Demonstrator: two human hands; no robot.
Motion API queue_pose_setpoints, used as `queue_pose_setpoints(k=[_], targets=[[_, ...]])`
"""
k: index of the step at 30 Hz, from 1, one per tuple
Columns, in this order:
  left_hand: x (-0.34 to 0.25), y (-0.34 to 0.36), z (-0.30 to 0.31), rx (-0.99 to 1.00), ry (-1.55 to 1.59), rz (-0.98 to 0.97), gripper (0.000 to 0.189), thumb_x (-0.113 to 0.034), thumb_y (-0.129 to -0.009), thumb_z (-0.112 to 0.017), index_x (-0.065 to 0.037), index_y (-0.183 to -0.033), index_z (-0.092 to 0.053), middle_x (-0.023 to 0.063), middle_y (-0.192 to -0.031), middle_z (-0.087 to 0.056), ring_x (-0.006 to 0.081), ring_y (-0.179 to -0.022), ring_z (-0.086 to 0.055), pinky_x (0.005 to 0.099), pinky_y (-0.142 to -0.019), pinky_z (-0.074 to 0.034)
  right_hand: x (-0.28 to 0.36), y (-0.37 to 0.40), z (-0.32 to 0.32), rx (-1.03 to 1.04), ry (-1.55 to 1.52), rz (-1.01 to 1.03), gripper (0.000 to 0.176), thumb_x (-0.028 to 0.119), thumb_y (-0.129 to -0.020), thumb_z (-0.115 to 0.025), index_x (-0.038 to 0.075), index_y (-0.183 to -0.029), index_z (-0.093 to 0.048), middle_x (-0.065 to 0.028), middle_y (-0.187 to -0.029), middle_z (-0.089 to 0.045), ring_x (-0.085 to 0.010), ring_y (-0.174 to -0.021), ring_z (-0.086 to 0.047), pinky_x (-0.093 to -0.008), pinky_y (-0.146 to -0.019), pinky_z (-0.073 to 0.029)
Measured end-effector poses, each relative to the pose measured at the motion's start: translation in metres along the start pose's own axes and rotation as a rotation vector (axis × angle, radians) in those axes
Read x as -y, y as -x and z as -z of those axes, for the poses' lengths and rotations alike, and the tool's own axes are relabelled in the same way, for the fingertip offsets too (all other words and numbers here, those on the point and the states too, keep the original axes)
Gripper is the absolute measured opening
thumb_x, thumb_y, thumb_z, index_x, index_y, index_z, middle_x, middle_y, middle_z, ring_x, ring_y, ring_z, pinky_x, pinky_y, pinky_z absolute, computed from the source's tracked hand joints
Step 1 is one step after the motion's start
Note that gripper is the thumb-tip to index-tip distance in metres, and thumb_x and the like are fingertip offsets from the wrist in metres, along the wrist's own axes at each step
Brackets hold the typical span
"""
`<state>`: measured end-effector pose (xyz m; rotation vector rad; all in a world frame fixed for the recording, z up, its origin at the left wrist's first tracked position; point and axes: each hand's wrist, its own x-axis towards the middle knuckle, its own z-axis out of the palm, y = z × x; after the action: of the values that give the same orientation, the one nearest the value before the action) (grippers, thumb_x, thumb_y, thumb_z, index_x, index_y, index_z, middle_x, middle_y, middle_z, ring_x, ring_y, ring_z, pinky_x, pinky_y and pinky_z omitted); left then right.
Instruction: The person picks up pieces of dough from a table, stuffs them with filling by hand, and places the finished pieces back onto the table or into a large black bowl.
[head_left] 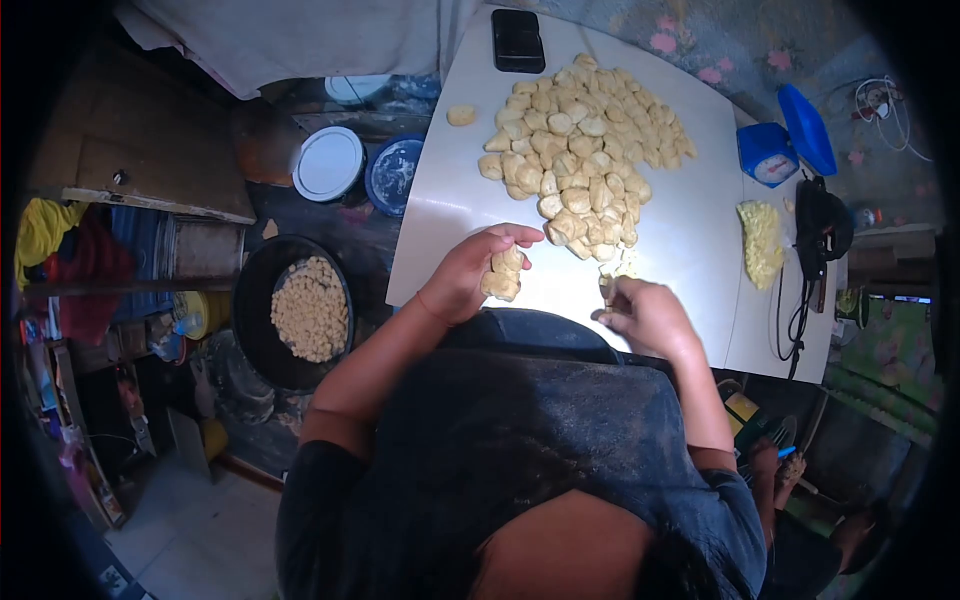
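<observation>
My left hand [476, 270] is above the near left part of the white table [440, 205], its fingers partly curled round pale dough pieces [502, 278]. To the right, my right hand [645, 315] is over the near edge, fingers bent together; what they hold, if anything, is too small to name. Just beyond its fingertips are small pale yellow bits [624, 262]. A large heap of dough pieces [575, 130] spreads over the table in front of both hands. One dough piece [461, 115] lies apart at the left.
A round dark tub [245, 320] with small pale pieces stands at the left, below lidded buckets [329, 163]. A black case [517, 42], a blue scale [768, 155] and a yellow bag [761, 244] are on the table. Another person's arm [763, 485] shows at lower right.
</observation>
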<state>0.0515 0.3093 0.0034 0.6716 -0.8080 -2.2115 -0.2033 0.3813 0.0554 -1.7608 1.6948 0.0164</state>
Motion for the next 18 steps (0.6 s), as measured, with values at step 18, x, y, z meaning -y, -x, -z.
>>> queue_pose_setpoints(k=[18], targets=[[0.001, 0.009, -0.006, 0.119, -0.067, 0.084, 0.03, -0.014, -0.088, -0.045, 0.001, -0.112, -0.054, 0.0089, -0.096, -0.059, 0.0171, -0.089, -0.059, 0.0273, -0.066, -0.051, 0.044, -0.032, -0.021, -0.421, -0.814, 0.42, 0.022, 0.001, -0.081, -0.062, 0.0, -0.102, -0.057, -0.0094, -0.094, -0.063, -0.0157, -0.082, -0.062, -0.0292, -0.077, -0.05]])
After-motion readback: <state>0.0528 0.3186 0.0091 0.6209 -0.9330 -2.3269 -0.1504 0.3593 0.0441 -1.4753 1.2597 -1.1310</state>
